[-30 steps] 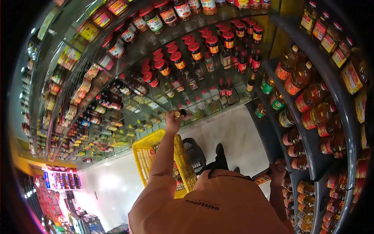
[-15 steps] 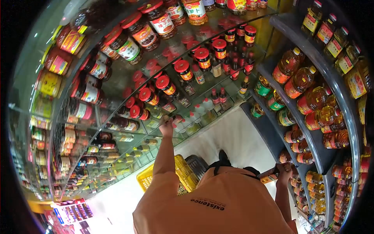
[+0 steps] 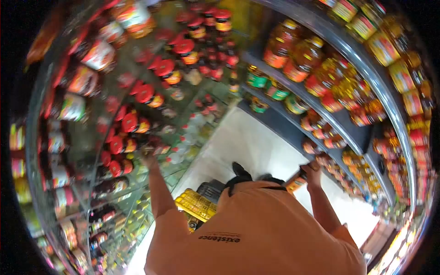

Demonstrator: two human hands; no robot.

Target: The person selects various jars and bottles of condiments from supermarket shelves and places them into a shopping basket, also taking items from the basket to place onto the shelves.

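Observation:
My left hand (image 3: 148,153) reaches in among the bottles and jars of the glass shelves on the left. Its fingers are smeared, so its grip is unclear. A small dark bottle with a reddish label (image 3: 161,149) is just beside it, and red-lidded jars (image 3: 130,123) stand close by. On the right, my right hand (image 3: 312,170) is closed round the end of a flat, dark and orange box-like item (image 3: 296,181), held near my side. Its label is unreadable.
A yellow basket (image 3: 196,203) and a dark basket (image 3: 211,189) are on the pale floor (image 3: 247,137) by my body. Curved grey shelves (image 3: 339,121) with large oil bottles (image 3: 303,59) line the right side. Larger jars (image 3: 98,55) fill the upper left.
The view has turned, and the shelves have shifted left across it. My left hand, earlier round a small bottle out over the baskets, is now in among the shelf goods. My right hand keeps the box-like item.

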